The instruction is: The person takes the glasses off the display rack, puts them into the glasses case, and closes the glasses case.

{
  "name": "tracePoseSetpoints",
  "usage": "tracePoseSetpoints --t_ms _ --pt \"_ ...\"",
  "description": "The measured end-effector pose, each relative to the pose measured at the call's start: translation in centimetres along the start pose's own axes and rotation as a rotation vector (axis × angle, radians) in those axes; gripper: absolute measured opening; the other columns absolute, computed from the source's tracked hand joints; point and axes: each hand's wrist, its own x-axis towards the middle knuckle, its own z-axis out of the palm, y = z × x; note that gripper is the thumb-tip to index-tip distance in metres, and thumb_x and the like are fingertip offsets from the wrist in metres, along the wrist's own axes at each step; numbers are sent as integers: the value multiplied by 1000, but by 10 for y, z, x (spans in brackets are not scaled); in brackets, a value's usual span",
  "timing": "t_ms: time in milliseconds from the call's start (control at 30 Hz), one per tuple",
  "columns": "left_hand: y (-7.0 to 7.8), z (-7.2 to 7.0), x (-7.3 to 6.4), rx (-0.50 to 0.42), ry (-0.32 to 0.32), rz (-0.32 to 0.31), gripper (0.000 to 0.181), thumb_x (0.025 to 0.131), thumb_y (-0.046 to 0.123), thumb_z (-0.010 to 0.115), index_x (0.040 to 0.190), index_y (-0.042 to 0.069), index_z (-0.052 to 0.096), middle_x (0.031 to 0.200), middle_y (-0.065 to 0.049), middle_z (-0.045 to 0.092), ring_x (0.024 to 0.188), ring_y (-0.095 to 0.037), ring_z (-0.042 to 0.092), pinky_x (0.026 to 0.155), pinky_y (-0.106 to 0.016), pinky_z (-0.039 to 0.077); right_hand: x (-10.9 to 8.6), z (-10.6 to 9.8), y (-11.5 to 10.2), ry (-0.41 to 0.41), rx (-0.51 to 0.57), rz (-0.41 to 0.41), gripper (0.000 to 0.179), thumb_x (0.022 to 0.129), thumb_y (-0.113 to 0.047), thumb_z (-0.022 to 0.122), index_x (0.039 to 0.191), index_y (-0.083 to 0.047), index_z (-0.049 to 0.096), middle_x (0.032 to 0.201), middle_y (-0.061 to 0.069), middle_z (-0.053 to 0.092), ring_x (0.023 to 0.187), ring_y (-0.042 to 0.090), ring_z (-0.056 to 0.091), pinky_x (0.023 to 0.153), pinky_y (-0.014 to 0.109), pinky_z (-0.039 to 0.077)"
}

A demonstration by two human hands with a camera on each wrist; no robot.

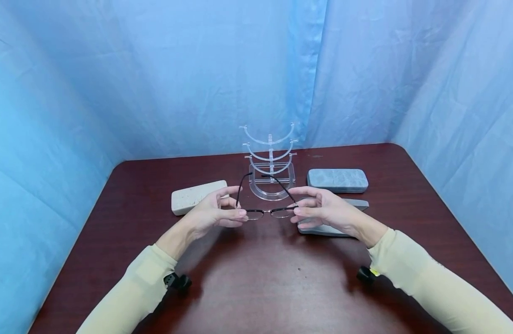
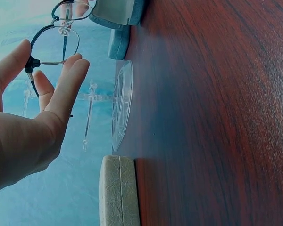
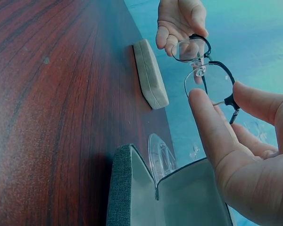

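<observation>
A pair of eyeglasses [image 1: 266, 211] with a black upper rim and dark temples is held level above the table, its temples unfolded toward the stand. My left hand [image 1: 223, 209] pinches the left end of the frame between thumb and fingers. At the other end my right hand [image 1: 323, 211] pinches the frame near the hinge, as the right wrist view also shows on the glasses [image 3: 231, 101]. Behind the glasses stands a clear plastic eyewear stand [image 1: 271, 157] with three curved tiers. An opened grey glasses case [image 3: 132, 188] lies under my right hand.
A closed cream glasses case [image 1: 193, 197] lies beyond my left hand. To the right of the stand is a closed blue-grey case [image 1: 337, 180]. The dark red wooden table [image 1: 264, 287] ends at light blue curtains [image 1: 189, 79] on the back and sides.
</observation>
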Motion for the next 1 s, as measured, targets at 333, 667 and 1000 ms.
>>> tracePoseSetpoints --t_ms 333,667,1000 --pt "-1 -2 0 -13 1 3 85 90 -11 69 160 6 24 99 -11 59 96 -29 73 101 -62 44 2 1 0 -11 14 3 67 99 -7 67 155 -1 32 122 17 67 113 40 66 93 57 54" --pt "-2 -4 -1 -30 7 6 83 89 -12 70 158 8 28 111 -16 53 99 -33 72 99 -61 47 3 1 0 -6 -17 6 63 100 -9 67 153 4 35 123 18 67 111 37 68 91 53 57" --pt "-2 -4 -2 -16 19 13 80 87 -10 73 156 6 34 127 -18 44 98 -33 73 97 -57 51 5 0 1 -4 -65 14 57 101 -13 65 151 1 42 141 31 52 111 35 68 91 52 57"
